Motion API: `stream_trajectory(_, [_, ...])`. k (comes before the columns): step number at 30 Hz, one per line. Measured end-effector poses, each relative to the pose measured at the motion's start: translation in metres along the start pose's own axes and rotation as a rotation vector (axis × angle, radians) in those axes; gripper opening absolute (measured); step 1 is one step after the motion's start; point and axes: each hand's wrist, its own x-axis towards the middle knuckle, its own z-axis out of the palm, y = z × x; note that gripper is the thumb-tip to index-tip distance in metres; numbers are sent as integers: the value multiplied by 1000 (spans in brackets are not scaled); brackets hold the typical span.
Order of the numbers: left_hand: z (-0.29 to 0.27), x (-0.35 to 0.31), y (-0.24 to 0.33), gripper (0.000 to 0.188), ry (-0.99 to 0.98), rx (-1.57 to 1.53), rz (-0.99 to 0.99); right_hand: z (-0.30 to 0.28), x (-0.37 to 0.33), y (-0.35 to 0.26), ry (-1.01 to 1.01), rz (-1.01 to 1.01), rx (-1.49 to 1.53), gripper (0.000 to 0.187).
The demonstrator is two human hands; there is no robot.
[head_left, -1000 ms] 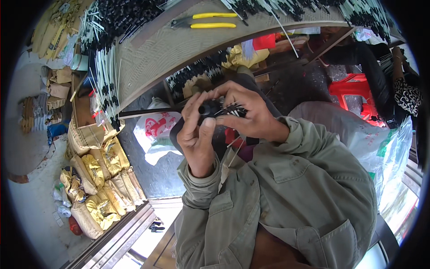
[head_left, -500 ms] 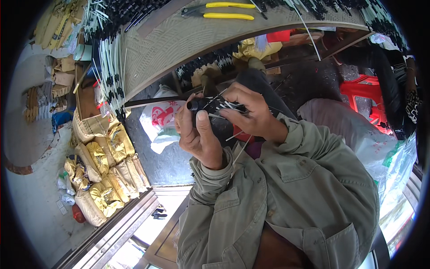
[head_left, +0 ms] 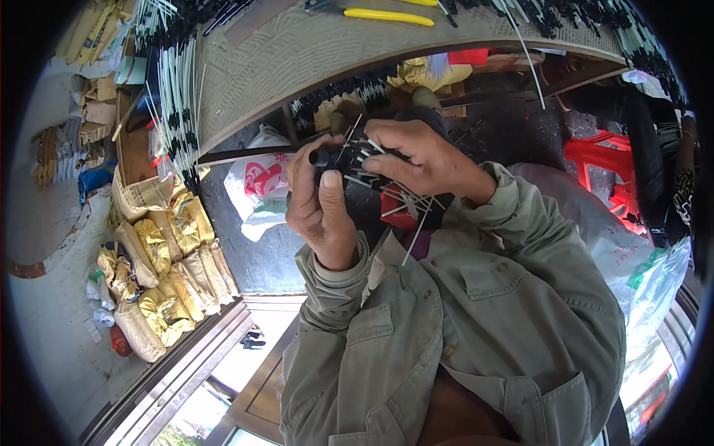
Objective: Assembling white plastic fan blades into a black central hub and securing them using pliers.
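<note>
Currently both hands are held together just off the near edge of the surface (head_left: 260,89), above the person's lap. Left hand (head_left: 318,212): fingers curled round one black cylinder (head_left: 321,157), thumb upright along its near side; grip closed about it, though full thumb contact cannot be confirmed. Right hand (head_left: 424,160): thumb and forefinger nearly together, grip pinching a bunch of thin white sticks (head_left: 375,146).

Counts: hands, 2. Cylinder, 1. Sticks in the bunch, several; overlap prevents an exact figure. Pliers (head_left: 389,16), 1, two yellow handles, lying on the surface, partly cut off by the picture's top. Loose stick (head_left: 531,63), 1, projecting past the near edge of the surface. Stick bundles (head_left: 178,97) at the left end of the surface: too many to count.

Appearance: cylinder short, matt black, round open end turned up, dark inside. Sticks straight, slender, fanned at differing angles; some jut toward the cylinder, others trail below the right hand. Dark parts between the hands are indistinct.
</note>
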Motion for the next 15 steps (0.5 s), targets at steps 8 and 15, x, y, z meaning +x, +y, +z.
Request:
stream_trajectory(8, [1,3,-7,24,51,48,22,-5,0,-6,-25,-1,-112,36])
stream_trajectory(15, [5,7,-12,24,166,332,122,7,-35,-1,473,-295,-400,63])
